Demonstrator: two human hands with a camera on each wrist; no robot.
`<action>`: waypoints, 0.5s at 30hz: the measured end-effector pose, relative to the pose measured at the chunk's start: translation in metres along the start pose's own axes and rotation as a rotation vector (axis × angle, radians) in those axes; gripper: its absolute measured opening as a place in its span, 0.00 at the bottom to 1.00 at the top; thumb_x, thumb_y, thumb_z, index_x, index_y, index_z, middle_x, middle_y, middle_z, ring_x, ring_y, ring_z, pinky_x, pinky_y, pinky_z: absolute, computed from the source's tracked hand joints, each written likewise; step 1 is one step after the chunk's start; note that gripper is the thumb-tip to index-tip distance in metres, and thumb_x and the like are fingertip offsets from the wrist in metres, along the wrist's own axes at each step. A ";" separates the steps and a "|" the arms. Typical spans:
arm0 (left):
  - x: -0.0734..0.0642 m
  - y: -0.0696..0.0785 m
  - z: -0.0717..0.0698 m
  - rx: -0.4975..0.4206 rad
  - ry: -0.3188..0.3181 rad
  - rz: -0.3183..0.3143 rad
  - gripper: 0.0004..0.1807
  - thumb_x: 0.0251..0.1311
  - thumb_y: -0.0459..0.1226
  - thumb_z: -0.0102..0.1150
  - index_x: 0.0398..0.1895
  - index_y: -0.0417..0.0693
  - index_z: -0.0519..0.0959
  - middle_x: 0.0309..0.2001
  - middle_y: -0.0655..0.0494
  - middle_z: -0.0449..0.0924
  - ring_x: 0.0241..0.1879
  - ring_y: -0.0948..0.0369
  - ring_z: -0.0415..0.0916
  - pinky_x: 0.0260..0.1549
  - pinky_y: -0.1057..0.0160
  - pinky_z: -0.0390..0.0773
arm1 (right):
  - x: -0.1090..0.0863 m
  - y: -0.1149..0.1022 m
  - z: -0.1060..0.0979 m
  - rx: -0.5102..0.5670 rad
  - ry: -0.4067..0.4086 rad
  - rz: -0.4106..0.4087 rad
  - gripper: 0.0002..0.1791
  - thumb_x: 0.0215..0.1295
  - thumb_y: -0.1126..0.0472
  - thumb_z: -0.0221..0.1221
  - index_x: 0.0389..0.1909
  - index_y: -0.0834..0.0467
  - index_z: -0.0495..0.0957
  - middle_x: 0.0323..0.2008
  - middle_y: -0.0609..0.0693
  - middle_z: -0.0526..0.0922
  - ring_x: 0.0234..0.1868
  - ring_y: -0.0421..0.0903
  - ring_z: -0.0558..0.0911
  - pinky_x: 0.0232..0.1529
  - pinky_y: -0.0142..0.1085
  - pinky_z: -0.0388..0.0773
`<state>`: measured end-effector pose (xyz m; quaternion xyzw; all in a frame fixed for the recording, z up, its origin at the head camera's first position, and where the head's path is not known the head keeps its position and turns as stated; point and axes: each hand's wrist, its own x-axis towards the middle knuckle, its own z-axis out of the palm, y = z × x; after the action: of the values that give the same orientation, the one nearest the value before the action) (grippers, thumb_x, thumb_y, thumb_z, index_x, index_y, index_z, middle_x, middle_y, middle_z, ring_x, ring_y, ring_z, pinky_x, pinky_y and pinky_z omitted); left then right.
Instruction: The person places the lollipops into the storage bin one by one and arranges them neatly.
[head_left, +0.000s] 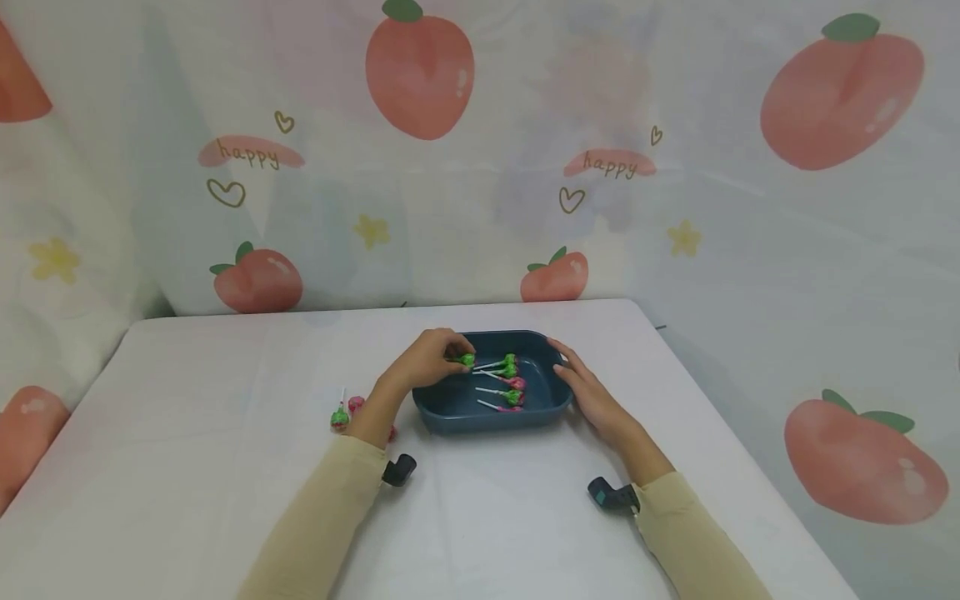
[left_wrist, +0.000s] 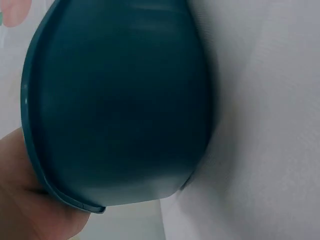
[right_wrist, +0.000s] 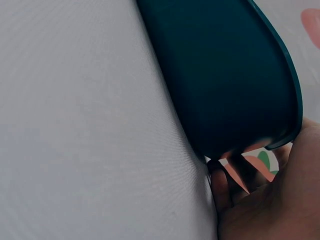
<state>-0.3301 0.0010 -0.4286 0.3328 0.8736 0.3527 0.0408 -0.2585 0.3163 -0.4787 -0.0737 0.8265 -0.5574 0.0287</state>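
Note:
My left hand (head_left: 431, 360) reaches over the left rim of a dark blue tray (head_left: 491, 426) and pinches a green-wrapped lollipop (head_left: 468, 360) just inside. In the left wrist view, the tray's side wall hides the held lollipop. Right of it, several green lollipops (head_left: 515, 397) and pink lollipops (head_left: 517, 383) lie in a column, sticks pointing left. My right hand (head_left: 596, 402) holds the tray's right end, thumb over the rim and fingers against the outside wall. On the cloth by my left wrist lie a green lollipop (head_left: 340, 418) and a pink lollipop (head_left: 356, 404); another is mostly hidden.
A white cloth covers the table (head_left: 187, 467). Behind and beside it hangs a curtain (head_left: 480, 208) printed with peaches, hearts and stars. Small black wrist cameras (head_left: 400, 470) sit at both cuffs, close above the cloth.

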 end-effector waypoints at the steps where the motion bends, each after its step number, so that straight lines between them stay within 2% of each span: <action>1: 0.001 0.000 0.001 0.010 0.001 -0.009 0.15 0.64 0.32 0.71 0.53 0.41 0.85 0.46 0.51 0.84 0.48 0.56 0.80 0.51 0.58 0.79 | 0.000 0.000 0.000 0.000 0.002 0.004 0.29 0.84 0.44 0.42 0.82 0.36 0.54 0.82 0.50 0.47 0.81 0.59 0.44 0.72 0.67 0.38; 9: 0.010 0.003 0.009 0.086 0.033 -0.094 0.14 0.64 0.31 0.71 0.52 0.41 0.86 0.45 0.49 0.84 0.46 0.55 0.80 0.50 0.56 0.79 | -0.002 -0.004 -0.001 -0.008 0.006 0.013 0.30 0.84 0.45 0.42 0.82 0.38 0.53 0.83 0.51 0.46 0.81 0.59 0.42 0.72 0.67 0.38; 15: 0.010 0.007 0.016 0.172 0.056 -0.161 0.14 0.63 0.32 0.72 0.51 0.44 0.87 0.45 0.51 0.86 0.49 0.54 0.81 0.53 0.53 0.78 | -0.001 -0.002 0.000 -0.026 0.000 0.001 0.30 0.85 0.45 0.42 0.82 0.39 0.52 0.82 0.52 0.47 0.81 0.61 0.43 0.72 0.67 0.37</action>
<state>-0.3288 0.0203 -0.4341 0.2541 0.9253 0.2812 0.0160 -0.2573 0.3154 -0.4769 -0.0737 0.8336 -0.5467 0.0282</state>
